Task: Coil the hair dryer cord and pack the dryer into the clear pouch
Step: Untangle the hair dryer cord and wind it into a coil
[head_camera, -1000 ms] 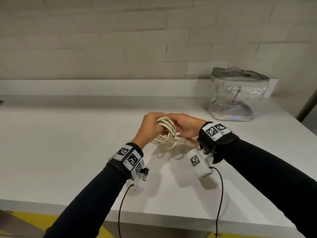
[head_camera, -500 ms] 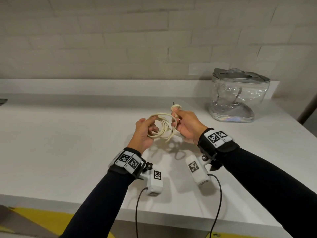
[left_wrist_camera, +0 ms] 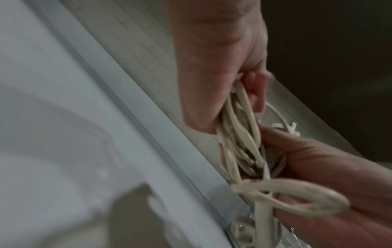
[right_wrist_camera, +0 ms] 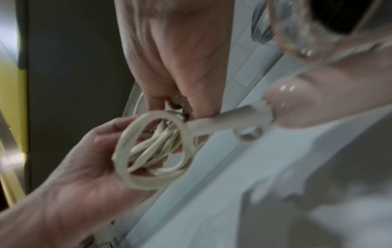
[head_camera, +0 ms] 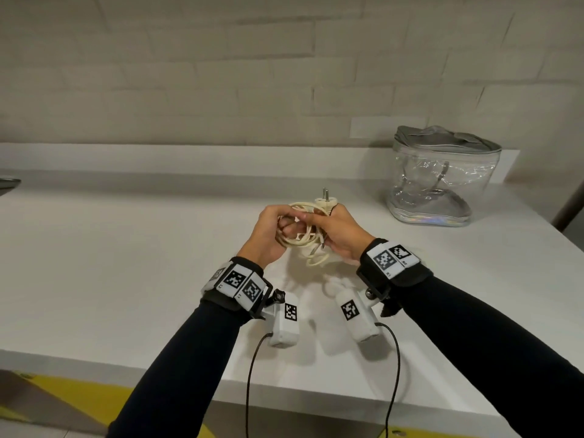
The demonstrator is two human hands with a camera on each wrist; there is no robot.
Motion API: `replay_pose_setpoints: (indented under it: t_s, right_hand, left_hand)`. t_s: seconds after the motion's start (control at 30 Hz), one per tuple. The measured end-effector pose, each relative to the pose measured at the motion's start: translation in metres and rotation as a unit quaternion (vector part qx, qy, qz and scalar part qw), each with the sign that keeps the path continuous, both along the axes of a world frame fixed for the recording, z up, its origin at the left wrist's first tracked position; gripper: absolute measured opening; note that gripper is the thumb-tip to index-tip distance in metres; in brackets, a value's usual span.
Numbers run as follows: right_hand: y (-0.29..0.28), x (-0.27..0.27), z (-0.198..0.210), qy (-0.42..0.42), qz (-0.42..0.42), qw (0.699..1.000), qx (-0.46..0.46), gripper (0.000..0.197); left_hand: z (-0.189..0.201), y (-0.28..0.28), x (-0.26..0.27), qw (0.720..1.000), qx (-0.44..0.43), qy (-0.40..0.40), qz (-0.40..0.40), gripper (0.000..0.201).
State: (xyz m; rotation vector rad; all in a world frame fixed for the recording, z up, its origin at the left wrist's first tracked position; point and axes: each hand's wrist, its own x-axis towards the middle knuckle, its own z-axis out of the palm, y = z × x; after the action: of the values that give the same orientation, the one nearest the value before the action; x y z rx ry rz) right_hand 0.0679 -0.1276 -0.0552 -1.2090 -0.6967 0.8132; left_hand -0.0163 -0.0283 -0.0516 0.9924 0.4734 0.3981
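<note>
A cream cord (head_camera: 303,243) is wound into a small coil, held above the white counter (head_camera: 126,263). My left hand (head_camera: 271,232) grips the coil's left side, fingers curled through the loops. On the coil's right side my right hand (head_camera: 343,235) holds the coil, with the two-pin plug (head_camera: 325,202) sticking up beside its thumb. The right wrist view shows the coil (right_wrist_camera: 152,151) and the cord's sleeve running into a glossy pale pink dryer body (right_wrist_camera: 318,100). In the head view the dryer is hidden under my right hand. The clear pouch (head_camera: 442,181), with a silver zip top, stands at the back right.
A raised ledge (head_camera: 189,156) runs along the back of the counter below a tiled wall. A dark object (head_camera: 8,183) pokes in at the far left edge. The counter's front edge (head_camera: 158,368) lies near my forearms, with yellow floor below.
My hands have closed together again on the coil. The left fingers now curl through the loops, and the plug stands higher beside my right thumb.
</note>
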Motion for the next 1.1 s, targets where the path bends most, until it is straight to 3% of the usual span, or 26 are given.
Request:
replay_pose_setpoints:
  t_s: [0.1,0.23,0.37,0.5,0.6,0.7,0.77,0.87,1.0,1.1]
  right_hand:
    - [0.009,0.003,-0.002,0.061,-0.077,0.995,0.035,0.013]
    - [0.012,0.004,-0.013,0.153,-0.113,0.980,0.052,0.019]
    - [0.010,0.007,-0.006,0.168,-0.080,0.982,0.045,0.010]
    - [-0.003,0.014,0.001,0.207,0.012,0.978,0.024,0.011]
    - [-0.007,0.013,0.004,0.177,0.049,0.983,0.001,0.005]
    - [-0.001,0.011,-0.001,0.150,0.004,0.989,0.000,0.012]
    - [0.003,0.013,-0.003,0.174,-0.018,0.984,0.029,0.014]
    - [0.007,0.015,-0.001,0.188,-0.038,0.979,0.062,0.015]
    - [0.010,0.010,-0.004,0.132,-0.052,0.989,0.036,0.014]
    - [0.005,0.012,-0.005,0.119,-0.023,0.992,-0.039,0.025]
  left_hand:
    - [-0.016,-0.007,-0.004,0.999,0.000,-0.040,-0.005,0.011]
    - [-0.032,-0.021,0.003,0.996,-0.020,-0.047,0.070,0.017]
    - [-0.021,-0.029,0.010,0.976,-0.081,-0.066,0.191,0.024]
    - [-0.011,-0.025,0.017,0.967,-0.094,-0.036,0.233,0.025]
    - [-0.013,-0.023,0.021,0.972,-0.075,-0.014,0.224,0.028]
    - [-0.017,-0.026,0.019,0.979,-0.050,-0.016,0.198,0.029]
    - [-0.018,-0.027,0.015,0.987,-0.044,-0.063,0.142,0.032]
    - [-0.023,-0.032,0.007,0.987,-0.021,-0.138,0.083,0.055]
    - [-0.026,-0.039,0.005,0.981,0.041,-0.098,0.161,0.056]
    - [-0.026,-0.032,0.006,0.970,-0.014,-0.082,0.229,0.042]
